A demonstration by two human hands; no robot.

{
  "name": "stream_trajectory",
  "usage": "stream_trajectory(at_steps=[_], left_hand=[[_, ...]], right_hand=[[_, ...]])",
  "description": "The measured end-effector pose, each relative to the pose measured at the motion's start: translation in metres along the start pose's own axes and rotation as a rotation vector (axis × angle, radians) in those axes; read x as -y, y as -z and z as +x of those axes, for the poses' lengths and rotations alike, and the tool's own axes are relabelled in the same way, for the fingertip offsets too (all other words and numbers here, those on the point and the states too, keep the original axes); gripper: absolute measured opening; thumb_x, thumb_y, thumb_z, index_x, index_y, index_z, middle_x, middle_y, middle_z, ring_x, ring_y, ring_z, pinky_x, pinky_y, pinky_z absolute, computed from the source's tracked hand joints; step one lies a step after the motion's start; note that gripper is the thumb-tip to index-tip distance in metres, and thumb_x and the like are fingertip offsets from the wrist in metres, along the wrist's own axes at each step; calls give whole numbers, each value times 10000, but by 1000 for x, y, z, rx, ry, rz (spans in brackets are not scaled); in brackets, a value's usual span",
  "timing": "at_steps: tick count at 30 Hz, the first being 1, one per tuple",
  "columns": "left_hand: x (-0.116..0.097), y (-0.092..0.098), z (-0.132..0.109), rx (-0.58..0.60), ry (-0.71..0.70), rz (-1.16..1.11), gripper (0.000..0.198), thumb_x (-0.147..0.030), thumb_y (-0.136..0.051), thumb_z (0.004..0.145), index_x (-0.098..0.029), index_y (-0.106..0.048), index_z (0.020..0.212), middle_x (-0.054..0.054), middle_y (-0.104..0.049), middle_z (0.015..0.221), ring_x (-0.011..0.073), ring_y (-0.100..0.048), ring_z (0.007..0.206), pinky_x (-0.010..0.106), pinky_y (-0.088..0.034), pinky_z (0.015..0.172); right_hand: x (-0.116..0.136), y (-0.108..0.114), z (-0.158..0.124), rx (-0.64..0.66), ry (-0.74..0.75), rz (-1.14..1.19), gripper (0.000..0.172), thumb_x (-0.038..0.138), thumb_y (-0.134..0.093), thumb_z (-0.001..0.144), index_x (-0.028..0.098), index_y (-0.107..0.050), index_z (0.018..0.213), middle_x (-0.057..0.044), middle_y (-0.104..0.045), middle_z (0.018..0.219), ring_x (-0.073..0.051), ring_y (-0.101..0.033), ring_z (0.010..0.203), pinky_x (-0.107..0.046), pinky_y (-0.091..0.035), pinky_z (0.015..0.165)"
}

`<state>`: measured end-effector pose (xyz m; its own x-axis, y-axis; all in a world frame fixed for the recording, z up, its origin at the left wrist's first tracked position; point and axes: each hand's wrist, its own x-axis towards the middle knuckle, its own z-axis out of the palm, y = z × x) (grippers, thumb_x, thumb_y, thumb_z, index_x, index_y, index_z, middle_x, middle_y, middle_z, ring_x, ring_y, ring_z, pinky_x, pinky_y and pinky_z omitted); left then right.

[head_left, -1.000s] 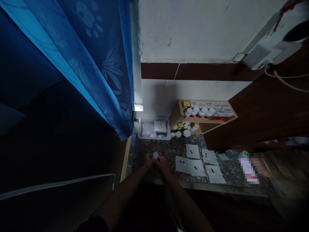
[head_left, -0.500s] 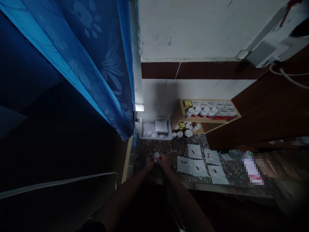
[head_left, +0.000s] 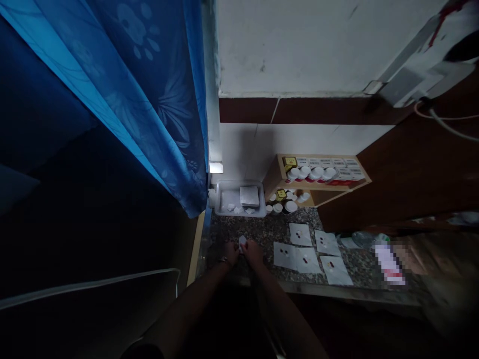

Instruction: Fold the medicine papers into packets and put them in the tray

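Close together over the speckled counter, my left hand (head_left: 231, 252) and my right hand (head_left: 253, 253) both grip a small folded white paper (head_left: 242, 241). Fingers of each hand are pinched on its sides; what the paper may contain is hidden. To the right lie several square white papers (head_left: 309, 261) with small dark red and pale pills on them. Behind my hands, a clear plastic tray (head_left: 223, 193) holds a stack of white papers (head_left: 249, 196) and a few small folded paper packets (head_left: 238, 210).
A wooden shelf (head_left: 318, 188) with white pill bottles (head_left: 316, 174) and boxes stands against the wall, more bottles below. A plastic bottle (head_left: 362, 240) lies at the right. A blue curtain (head_left: 164, 99) hangs at left; the counter's front edge (head_left: 318, 290) runs before me.
Both hands stay on the folded paper at nearly the same spot, with only slight finger movement. The whole view has shifted a little.
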<state>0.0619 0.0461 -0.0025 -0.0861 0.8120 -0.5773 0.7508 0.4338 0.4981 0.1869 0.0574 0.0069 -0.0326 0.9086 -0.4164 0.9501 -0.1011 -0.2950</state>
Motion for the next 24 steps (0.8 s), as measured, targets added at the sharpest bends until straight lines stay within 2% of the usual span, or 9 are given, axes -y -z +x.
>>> stream_trajectory(at_steps=[4, 6, 9, 13, 16, 18, 21, 24], left_hand=[[-2, 1, -2, -41, -22, 46, 158, -231, -642, 758, -101, -658, 848, 46, -666, 815, 123, -567, 723, 198, -345, 597], [-3, 0, -1, -40, -7, 36, 162, -226, -649, 748, -98, -656, 848, 46, -668, 809, 125, -569, 716, 198, -339, 584], [-4, 0, 1, -27, 12, 25, 149, -220, -640, 753, -98, -655, 836, 45, -668, 799, 128, -569, 703, 201, -337, 576], [-3, -2, 2, -38, -23, 13, 118, -218, -622, 756, -106, -651, 777, 40, -659, 763, 132, -566, 689, 210, -365, 593], [-5, -4, 6, -126, -106, -53, 73, -156, -617, 736, -109, -646, 784, 39, -658, 799, 137, -570, 738, 218, -407, 656], [-10, -5, 12, -170, -129, -124, 114, -83, -609, 709, -111, -650, 811, 38, -661, 823, 136, -576, 773, 224, -428, 699], [-21, -4, 25, -144, -64, -197, 218, -2, -579, 683, -108, -660, 856, 37, -674, 832, 126, -590, 774, 215, -447, 706], [-31, -3, 34, -90, -11, -169, 194, 7, -584, 672, -90, -672, 816, 43, -678, 795, 128, -593, 743, 202, -446, 668]], right_hand=[[1, 5, -3, -17, 66, -42, 211, 332, -473, 889, 182, -622, 884, -62, -645, 915, -154, -589, 846, -223, -351, 660], [0, 8, -6, -42, 168, -88, 163, 245, -470, 881, 187, -609, 942, -69, -633, 959, -164, -571, 905, -229, -365, 712], [-3, 7, -14, -29, 326, -159, 189, 182, -463, 861, 196, -606, 983, -78, -618, 1000, -174, -554, 929, -234, -387, 737], [-14, -8, -24, -47, 415, -167, 298, 186, -443, 866, 199, -578, 1130, -87, -618, 1034, -185, -553, 933, -247, -427, 734], [-25, -24, -27, -131, 462, -157, 392, 151, -430, 855, 185, -530, 1233, -109, -602, 1131, -199, -537, 1018, -277, -437, 819], [-31, -34, -27, -179, 492, -151, 433, 126, -426, 847, 174, -504, 1270, -116, -576, 1208, -206, -515, 1090, -297, -430, 870], [-39, -44, -24, -212, 518, -138, 459, 105, -419, 840, 176, -490, 1288, -111, -560, 1254, -215, -500, 1139, -323, -426, 904], [-43, -49, -22, -233, 518, -70, 471, 98, -409, 842, 219, -490, 1291, -72, -570, 1257, -202, -512, 1139, -312, -427, 911]])
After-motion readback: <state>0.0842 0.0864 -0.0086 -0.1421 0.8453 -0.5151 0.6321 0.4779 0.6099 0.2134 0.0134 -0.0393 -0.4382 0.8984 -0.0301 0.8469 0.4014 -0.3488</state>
